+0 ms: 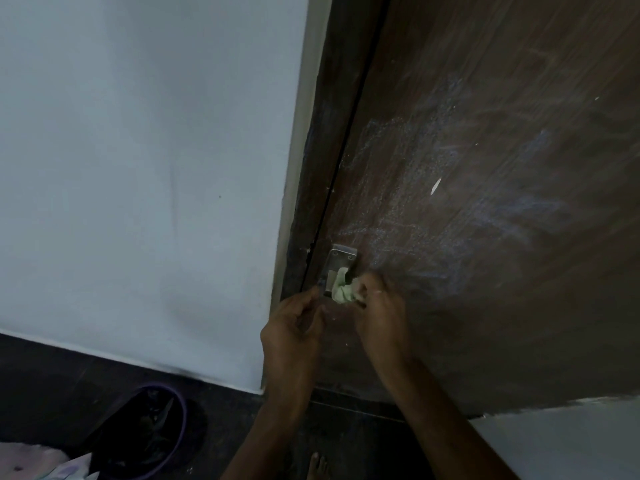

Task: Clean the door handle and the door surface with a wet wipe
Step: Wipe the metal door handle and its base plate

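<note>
A dark brown wooden door (485,168) fills the right side, smeared with pale chalky marks. Low on its left edge sits a metal handle plate (341,263). My right hand (379,313) is shut on a crumpled pale green wet wipe (343,291) and presses it against the lower part of the plate. My left hand (294,330) is just left of the plate, its fingertips pinching the handle's lower left edge; the handle's lever is hidden behind the wipe and fingers.
A white wall (138,168) and pale door frame (298,150) lie to the left. A purple-rimmed bin with a black liner (145,434) stands on the dark floor at lower left. A bare foot (317,465) shows at the bottom.
</note>
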The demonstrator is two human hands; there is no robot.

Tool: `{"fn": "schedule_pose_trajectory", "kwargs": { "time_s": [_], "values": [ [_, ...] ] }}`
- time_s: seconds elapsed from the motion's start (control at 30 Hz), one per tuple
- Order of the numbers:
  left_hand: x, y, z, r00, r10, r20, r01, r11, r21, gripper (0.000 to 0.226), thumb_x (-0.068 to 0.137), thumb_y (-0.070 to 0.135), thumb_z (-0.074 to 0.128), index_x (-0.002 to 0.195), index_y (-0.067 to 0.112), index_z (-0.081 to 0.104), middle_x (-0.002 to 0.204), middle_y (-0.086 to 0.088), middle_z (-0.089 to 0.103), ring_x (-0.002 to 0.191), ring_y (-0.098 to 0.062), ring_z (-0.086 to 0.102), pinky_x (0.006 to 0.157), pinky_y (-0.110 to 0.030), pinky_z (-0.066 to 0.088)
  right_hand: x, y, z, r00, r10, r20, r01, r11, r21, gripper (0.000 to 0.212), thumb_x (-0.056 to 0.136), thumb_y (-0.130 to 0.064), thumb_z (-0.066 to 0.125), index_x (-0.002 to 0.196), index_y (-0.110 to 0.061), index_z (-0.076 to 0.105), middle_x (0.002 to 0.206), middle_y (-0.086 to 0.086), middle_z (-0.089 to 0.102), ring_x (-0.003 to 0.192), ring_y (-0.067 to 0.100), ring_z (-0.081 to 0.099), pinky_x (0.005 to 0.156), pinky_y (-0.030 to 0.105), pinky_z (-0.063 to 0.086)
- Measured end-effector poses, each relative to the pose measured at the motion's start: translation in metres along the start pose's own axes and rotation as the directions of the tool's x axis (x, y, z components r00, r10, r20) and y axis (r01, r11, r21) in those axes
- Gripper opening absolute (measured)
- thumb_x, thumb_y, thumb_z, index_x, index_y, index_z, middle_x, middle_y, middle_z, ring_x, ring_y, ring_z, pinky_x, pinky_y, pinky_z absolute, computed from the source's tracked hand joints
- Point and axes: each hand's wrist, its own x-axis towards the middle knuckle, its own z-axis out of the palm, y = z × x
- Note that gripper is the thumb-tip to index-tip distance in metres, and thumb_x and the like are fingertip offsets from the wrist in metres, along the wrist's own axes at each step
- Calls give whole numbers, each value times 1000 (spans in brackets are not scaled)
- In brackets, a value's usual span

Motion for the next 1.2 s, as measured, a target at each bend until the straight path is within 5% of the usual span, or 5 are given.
{"fn": "schedule_pose_trajectory", "kwargs": {
  "time_s": [0.27, 0.37, 0.77, 1.03, 1.2],
  "values": [
    [5, -5, -2, 1000, -1, -21, 1, 1000, 17, 38, 85, 11, 75, 118, 30, 73, 106, 27, 68, 100, 17, 61, 89, -5, 47, 3, 14, 6, 989, -135, 64, 129, 987, 93, 18, 99, -9, 50, 109, -13, 65, 119, 16, 57, 112, 19, 54, 99, 34, 46],
    [6, -5, -2, 1000, -20, -21, 20, 1000, 3, 38, 85, 11, 75, 118, 30, 73, 103, 31, 66, 100, 19, 60, 88, -1, 45, 3, 29, 5, 986, -164, -10, 163, 985, -51, 18, 100, -13, 51, 112, -17, 64, 117, 0, 53, 96, -10, 48, 89, 5, 39],
    [8, 5, 5, 999, -4, -41, 7, 997, 80, 33, 92, 12, 67, 121, 24, 72, 113, 14, 70, 99, 5, 62, 85, 4, 40, 6, 9, 16, 981, -192, 24, 189, 978, 84, 24, 97, 2, 52, 109, -13, 66, 117, 11, 56, 110, 23, 52, 93, 45, 45],
    [7, 7, 7, 997, -7, -79, 12, 998, 58, 34, 92, 8, 63, 121, 23, 72, 112, 12, 72, 100, 0, 65, 88, -9, 47, 2, -6, 21, 943, -309, 119, 328, 923, -201, 42, 100, -3, 40, 143, -2, 42, 144, 13, 39, 129, 23, 38, 106, 23, 33],
    [5, 7, 11, 996, -34, -88, 36, 999, 19, 33, 93, 7, 60, 120, 24, 72, 111, 12, 71, 99, -1, 64, 88, -17, 50, 13, -7, 12, 870, -473, 139, 491, 804, -337, 46, 91, -2, 49, 137, -2, 55, 138, 12, 54, 130, 31, 48, 111, 40, 44]
  ]
}}
